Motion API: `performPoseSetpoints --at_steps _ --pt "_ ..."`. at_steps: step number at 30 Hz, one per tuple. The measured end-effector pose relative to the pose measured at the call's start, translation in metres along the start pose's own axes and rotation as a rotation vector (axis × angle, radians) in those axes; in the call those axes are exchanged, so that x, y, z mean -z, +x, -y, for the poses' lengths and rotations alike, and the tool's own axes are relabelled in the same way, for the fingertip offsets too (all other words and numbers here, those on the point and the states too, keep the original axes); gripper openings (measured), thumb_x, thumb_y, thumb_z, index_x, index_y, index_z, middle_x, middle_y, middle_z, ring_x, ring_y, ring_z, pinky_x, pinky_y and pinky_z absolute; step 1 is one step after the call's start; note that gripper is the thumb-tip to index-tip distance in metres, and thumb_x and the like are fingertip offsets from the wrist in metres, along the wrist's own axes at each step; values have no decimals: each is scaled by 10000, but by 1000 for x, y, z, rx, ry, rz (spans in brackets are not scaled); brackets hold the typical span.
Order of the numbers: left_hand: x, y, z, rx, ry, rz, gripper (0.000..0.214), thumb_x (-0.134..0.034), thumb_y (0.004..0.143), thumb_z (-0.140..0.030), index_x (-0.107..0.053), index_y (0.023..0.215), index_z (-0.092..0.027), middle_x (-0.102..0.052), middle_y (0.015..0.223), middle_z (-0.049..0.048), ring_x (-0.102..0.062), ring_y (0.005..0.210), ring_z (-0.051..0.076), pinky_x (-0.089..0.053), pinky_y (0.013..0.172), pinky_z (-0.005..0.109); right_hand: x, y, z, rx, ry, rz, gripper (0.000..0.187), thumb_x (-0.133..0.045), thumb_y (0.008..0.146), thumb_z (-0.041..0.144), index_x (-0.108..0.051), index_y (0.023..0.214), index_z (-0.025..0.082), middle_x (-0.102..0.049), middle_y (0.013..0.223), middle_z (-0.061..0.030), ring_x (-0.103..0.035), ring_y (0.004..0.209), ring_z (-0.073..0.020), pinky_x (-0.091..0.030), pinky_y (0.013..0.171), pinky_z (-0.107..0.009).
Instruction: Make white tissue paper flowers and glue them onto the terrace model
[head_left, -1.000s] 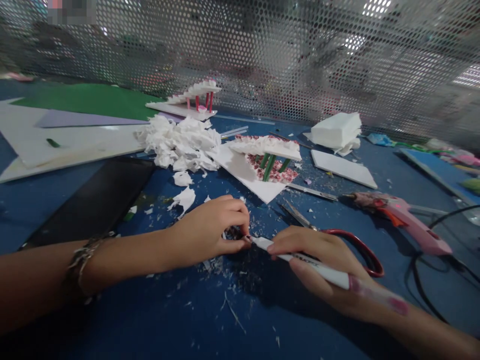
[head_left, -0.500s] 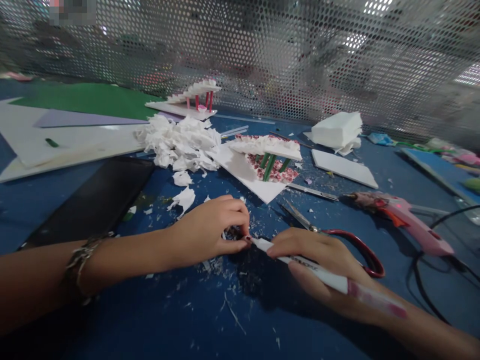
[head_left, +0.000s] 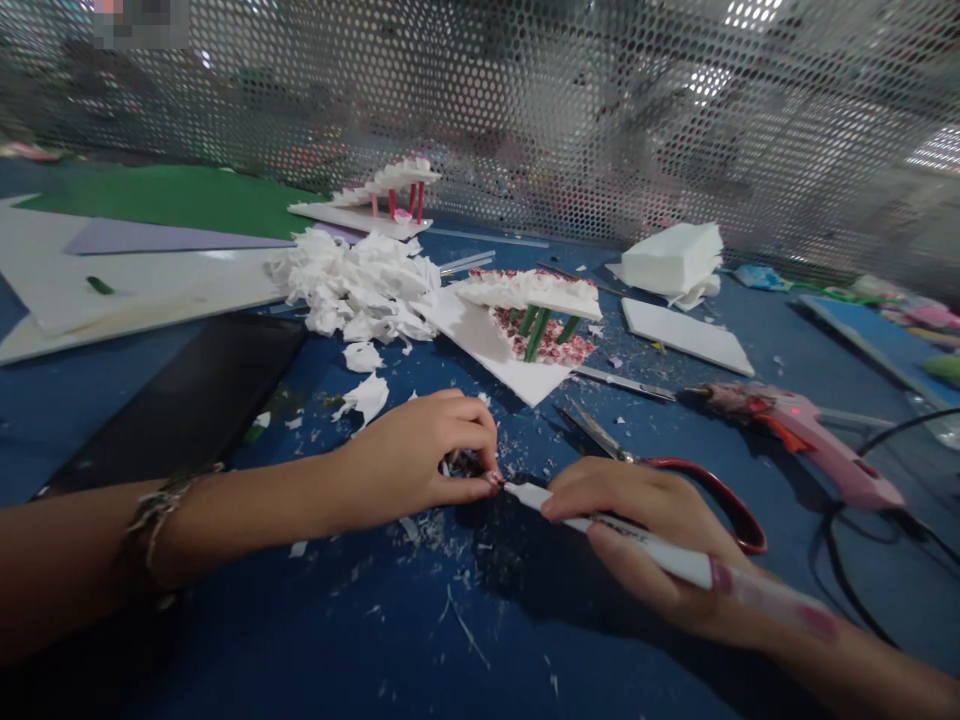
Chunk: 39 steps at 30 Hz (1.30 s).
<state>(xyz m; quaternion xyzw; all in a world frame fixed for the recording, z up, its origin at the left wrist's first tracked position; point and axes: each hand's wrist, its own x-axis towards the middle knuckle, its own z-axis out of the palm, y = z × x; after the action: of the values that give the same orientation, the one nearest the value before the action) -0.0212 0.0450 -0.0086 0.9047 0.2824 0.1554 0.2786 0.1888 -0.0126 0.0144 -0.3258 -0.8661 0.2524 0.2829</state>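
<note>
My left hand pinches a tiny red-and-white crumpled piece between thumb and fingertips, low over the blue table; the fingers cover most of it. A white marker with a dark pink rear end lies in my right hand, held like a pen. Its tip points left at the small piece, and whether they touch I cannot tell. Behind my hands stands a small white model with green posts and red-tinted crumpled bits on its base. Scissors with red handles lie partly behind my right hand.
A pink glue gun with a black cable lies at right. Torn white paper is heaped back left, beside a dark flat slab. A second model stands near the perforated metal screen. Scraps litter the table.
My right hand has drawn the marker slightly to the right, away from the small piece. My left hand keeps nearly the same position, still pinching.
</note>
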Motion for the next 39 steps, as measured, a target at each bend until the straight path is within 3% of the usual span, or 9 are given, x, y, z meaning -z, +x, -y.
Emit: performPoseSetpoints --at_steps 8,14,19,26,30,39 --pt "1 0 1 -17 7 17 83 -580 770 -251 -638 756 -194 -583 870 14 -507 831 164 -377 723 274 -1 2 -1 6 -12 24 215 -406 745 73 -584 852 129 -641 770 -49 -590 705 -95 -460 621 -186" --pt "0 -1 -1 -80 42 -13 65 -561 786 -215 -620 790 -189 -596 817 6 -507 816 158 -372 694 254 1 -4 -1 -36 28 -44 230 -394 757 92 -571 883 168 -633 786 -39 -582 717 -114 -456 634 -232" --pt "-1 -1 -5 -104 84 -34 34 -561 771 -159 -591 754 -162 -601 749 4 -517 740 144 -362 632 235 1 0 3 4 29 16 234 -400 743 74 -574 881 148 -642 791 -46 -584 718 -108 -461 623 -219" --pt "-4 -3 -3 -169 100 -77 80 -539 783 -152 -559 705 -156 -575 673 -3 -496 653 128 -339 576 220 2 -3 1 -94 39 -27 222 -381 786 138 -579 882 167 -637 783 -35 -589 709 -117 -451 620 -238" --pt "-6 -4 -3 -216 140 -86 61 -529 787 -129 -557 740 -157 -590 714 5 -506 680 135 -342 601 232 3 -2 1 -94 63 25 222 -394 768 113 -583 875 157 -646 807 -35 -599 722 -105 -448 636 -209" --pt "-10 -6 -3 -356 290 -144 238 -365 874 -170 -572 758 -143 -594 715 47 -488 652 165 -344 596 280 6 0 3 -121 61 41 226 -374 783 140 -590 848 163 -645 754 -32 -593 658 -107 -444 577 -213"
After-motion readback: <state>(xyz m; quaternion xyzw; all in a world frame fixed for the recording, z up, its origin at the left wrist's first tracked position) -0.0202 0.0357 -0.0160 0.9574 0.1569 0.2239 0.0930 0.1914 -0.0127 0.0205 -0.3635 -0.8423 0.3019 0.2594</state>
